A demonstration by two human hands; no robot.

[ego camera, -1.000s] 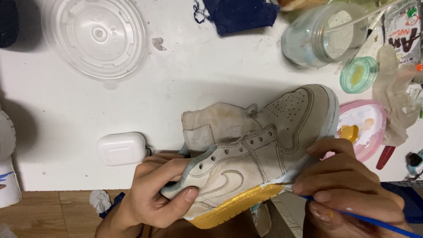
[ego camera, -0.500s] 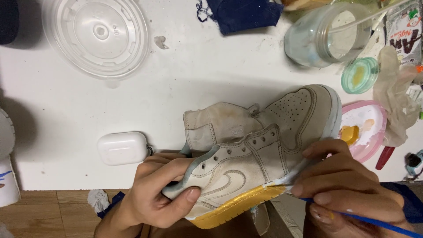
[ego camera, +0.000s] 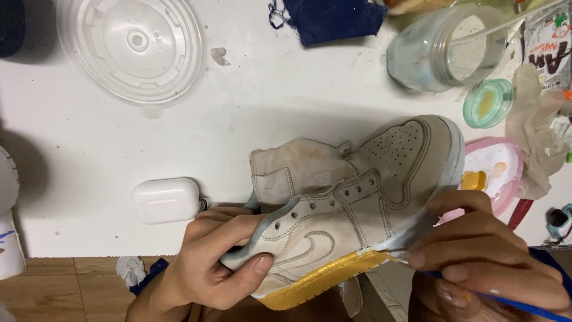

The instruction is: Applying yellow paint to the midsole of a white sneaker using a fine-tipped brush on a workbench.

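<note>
Still gripping sneaker (ego camera: pixel 351 203), left hand (ego camera: pixel 208 268); right hand's (ego camera: pixel 482 250) brush (ego camera: pixel 476 289) hardly moved.

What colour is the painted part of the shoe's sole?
Golden yellow on the sole; the rest of it looks pale grey-white. Head view shows it.

Bright, even overhead light; soft shadows, mild glare, slightly blurred edges.

On the white worktop (ego camera: pixel 250 125) sat a clear round plastic lid (ego camera: pixel 132 49), a small white rounded case (ego camera: pixel 165 200), a cloudy water jar (ego camera: pixel 438 50) and a dark blue cloth (ego camera: pixel 333 19).
</note>
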